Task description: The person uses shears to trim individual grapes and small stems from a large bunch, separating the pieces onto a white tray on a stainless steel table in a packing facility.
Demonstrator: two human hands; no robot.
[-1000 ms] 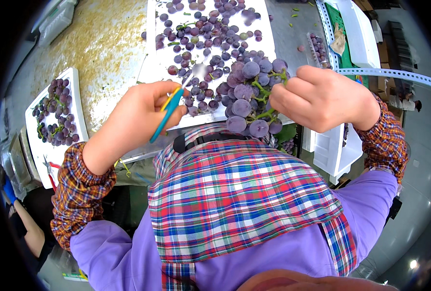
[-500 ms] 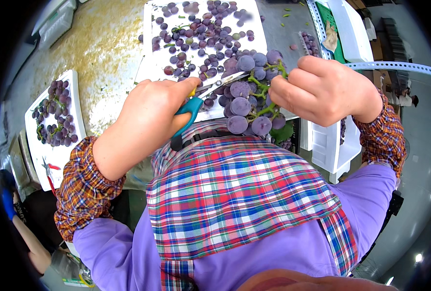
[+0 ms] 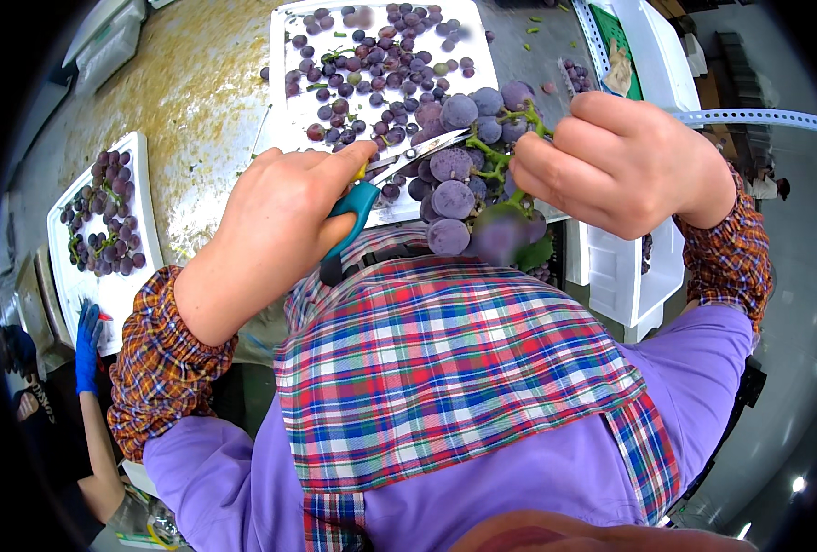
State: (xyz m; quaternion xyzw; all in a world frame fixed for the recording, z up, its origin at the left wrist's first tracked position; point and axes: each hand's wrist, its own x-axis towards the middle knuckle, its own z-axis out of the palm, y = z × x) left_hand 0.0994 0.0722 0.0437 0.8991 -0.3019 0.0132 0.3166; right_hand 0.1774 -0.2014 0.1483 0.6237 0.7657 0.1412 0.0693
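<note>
My left hand (image 3: 275, 216) is closed on teal-handled scissors (image 3: 358, 207). Their silver blades point right and reach into a bunch of dark purple grapes (image 3: 451, 199), near its green stems. My right hand (image 3: 615, 166) pinches this bunch at the stem, on its right side, and holds it above the near edge of a white tray (image 3: 289, 129). Many loose grapes (image 3: 413, 60) lie scattered in the tray, with bits of green stem among them. Whether the blades touch a stem is hard to make out.
To the left, another white tray (image 3: 146, 221) holds a grape bunch (image 3: 105, 225). A co-worker's blue-gloved hand (image 3: 87, 345) is at its near end, over red-handled snips. White crates (image 3: 629, 290) stand at the right. A green basket (image 3: 615, 41) is at the far right.
A co-worker's blue-gloved hand has come up onto the left tray, at the snips. My hands, the scissors and the bunch have barely shifted.
</note>
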